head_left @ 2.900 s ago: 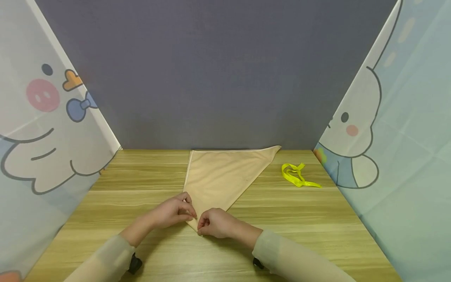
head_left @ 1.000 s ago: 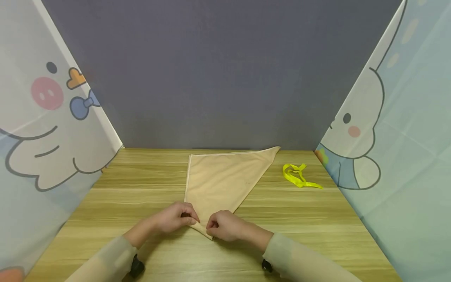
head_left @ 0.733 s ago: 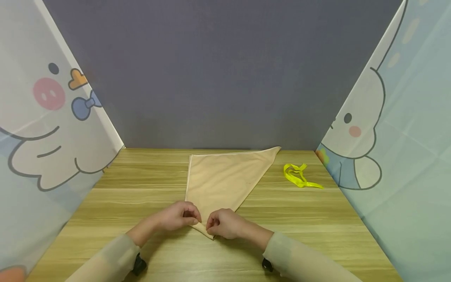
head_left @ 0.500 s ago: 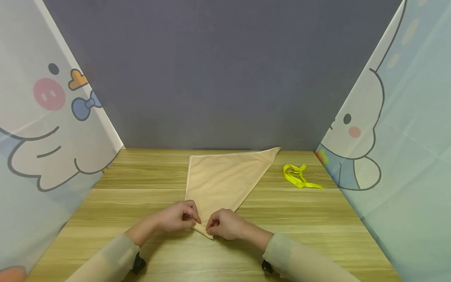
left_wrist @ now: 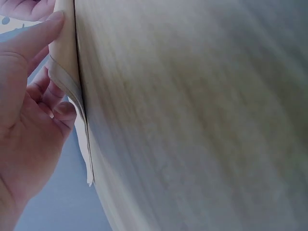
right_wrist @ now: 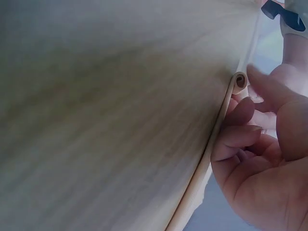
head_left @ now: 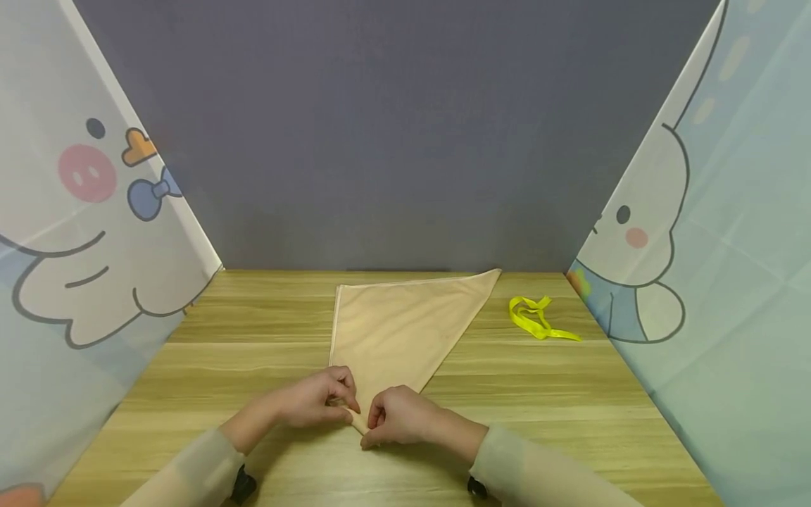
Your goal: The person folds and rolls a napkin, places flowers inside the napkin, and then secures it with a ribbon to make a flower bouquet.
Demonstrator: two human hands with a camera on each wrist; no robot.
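A beige cloth (head_left: 405, 331), folded into a rough triangle, lies on the table with its narrow lower corner turned into a small roll (head_left: 358, 422). My left hand (head_left: 317, 398) pinches the left part of this roll, its thumb lying over the rolled cloth (left_wrist: 66, 41) in the left wrist view. At the roll's other end is my right hand (head_left: 408, 417), thumb and curled fingers around it. The right wrist view shows the coiled end of the roll (right_wrist: 239, 83) as a spiral between thumb and fingertips.
A loose yellow ribbon (head_left: 538, 320) lies on the wood-grain table (head_left: 266, 310) to the right of the cloth. A grey panel (head_left: 393, 141) stands at the back, with cartoon-printed sheets along the left side (head_left: 63, 296) and right side (head_left: 728, 282).
The cloth's lower corner has gone from flat to rolled. In the last half second my right thumb has shifted down and left at the roll's end, and the cloth has moved slightly toward me.
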